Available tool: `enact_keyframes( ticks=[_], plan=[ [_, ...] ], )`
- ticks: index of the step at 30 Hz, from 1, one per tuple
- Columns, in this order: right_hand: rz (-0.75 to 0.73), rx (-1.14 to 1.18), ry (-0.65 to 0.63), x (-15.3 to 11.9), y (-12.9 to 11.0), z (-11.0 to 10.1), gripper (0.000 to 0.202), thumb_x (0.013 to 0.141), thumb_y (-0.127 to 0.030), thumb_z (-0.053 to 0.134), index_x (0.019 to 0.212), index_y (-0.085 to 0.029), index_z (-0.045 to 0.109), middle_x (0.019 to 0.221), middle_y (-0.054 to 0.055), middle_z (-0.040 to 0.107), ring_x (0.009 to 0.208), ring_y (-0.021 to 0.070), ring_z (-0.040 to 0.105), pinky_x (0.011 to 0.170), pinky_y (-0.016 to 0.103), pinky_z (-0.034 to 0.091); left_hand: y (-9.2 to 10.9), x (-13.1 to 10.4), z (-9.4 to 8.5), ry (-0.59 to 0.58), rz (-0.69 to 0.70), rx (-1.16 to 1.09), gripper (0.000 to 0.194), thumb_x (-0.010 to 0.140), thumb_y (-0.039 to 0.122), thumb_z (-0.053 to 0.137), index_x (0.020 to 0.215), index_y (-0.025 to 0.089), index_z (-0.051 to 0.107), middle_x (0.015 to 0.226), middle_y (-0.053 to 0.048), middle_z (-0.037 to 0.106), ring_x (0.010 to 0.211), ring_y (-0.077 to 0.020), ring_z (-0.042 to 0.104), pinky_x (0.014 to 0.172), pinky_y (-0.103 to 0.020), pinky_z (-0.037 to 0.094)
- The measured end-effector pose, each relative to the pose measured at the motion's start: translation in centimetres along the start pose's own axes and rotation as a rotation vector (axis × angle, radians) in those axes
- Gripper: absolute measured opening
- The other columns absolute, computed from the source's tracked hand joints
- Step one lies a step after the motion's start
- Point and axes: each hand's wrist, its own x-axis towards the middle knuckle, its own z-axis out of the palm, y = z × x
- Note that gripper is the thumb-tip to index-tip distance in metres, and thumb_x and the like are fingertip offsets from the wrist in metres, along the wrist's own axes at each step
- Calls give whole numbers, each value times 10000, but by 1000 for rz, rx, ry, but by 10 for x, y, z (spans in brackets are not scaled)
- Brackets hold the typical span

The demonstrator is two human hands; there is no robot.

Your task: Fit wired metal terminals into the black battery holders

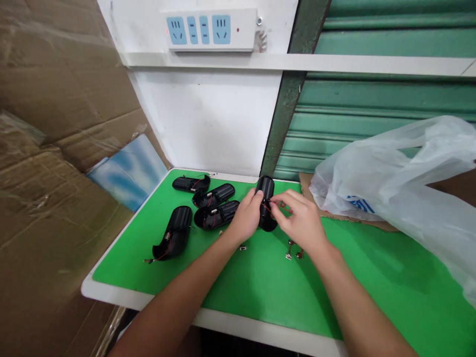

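Note:
My left hand (pixel 248 213) is closed around the left side of a black plastic housing (pixel 266 186) that has a rounded end and thin wires inside. At the housing's right side, my right hand (pixel 297 213) pinches near the middle, by a red wire (pixel 265 205); whatever sits between its fingertips is too small to make out. Several similar black housings lie to the left, among them one at the front (pixel 178 228) with wires trailing out. Small metal parts (pixel 289 250) rest on the green mat below my right hand, and another small metal piece (pixel 243 248) is below my left.
A green mat (pixel 256 287) covers the white-edged table. Cardboard (pixel 55 148) walls the left side, with a blue-white sheet (pixel 130 171) against it. A plastic bag (pixel 372 183) fills the right. A power strip (pixel 211 30) hangs on the white panel behind.

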Motion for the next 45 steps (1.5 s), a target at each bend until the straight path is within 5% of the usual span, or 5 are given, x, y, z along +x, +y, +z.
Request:
enact_keyframes(
  ticks=[18,34,45],
  plan=[
    [-41,-76,-27,0,-6,-2,126,1001,-273,586,918,-219,665,881,52,692,840,223,663,753,365,504,4,-4,0,1,18,58,292,1035,376,399,1016,187,621,995,-54,663,1003,-217,593,984,-311,430],
    [47,135,-22,2,-4,0,89,958,-188,610,929,-218,688,823,27,678,743,175,656,677,310,531,1,-7,1,-43,62,104,282,1032,396,403,1006,193,597,977,-46,650,954,-201,592,929,-300,440],
    [349,514,26,2,4,4,104,905,-298,701,919,-210,648,853,31,726,760,178,722,691,303,597,-7,6,-1,-26,-54,-113,329,978,374,470,1143,184,682,979,-62,707,1023,-245,658,976,-379,543]
  ],
)
